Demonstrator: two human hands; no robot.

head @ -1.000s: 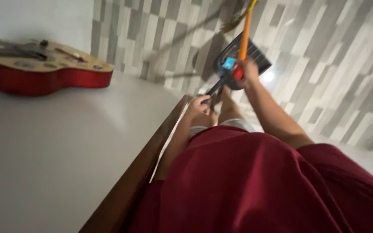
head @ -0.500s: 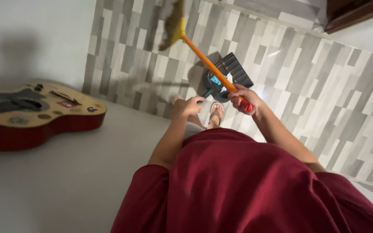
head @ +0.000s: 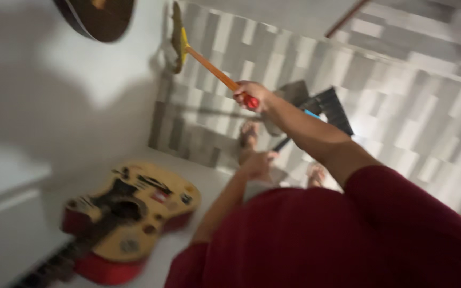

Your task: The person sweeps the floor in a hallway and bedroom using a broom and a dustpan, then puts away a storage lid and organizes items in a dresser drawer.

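Observation:
My right hand is shut around the red end of a broom's orange handle. The handle slants up and left to a yellow-green broom head near the white wall. Lower down, my left hand grips the thin dark handle of a black dustpan with a blue part, which hangs over the grey tiled floor. My bare feet show beside the pan. My red shirt fills the lower right. The picture is blurred.
A red and tan guitar lies on the floor by the wall at lower left. Another dark guitar body shows at the top edge. A white cabinet stands at far left. Grey striped tiles cover the floor.
The view has swung, so the guitar now sits lower and nearer. My right hand has lifted the broom, whose head now points up and left at the wall. My left hand stays on the dustpan.

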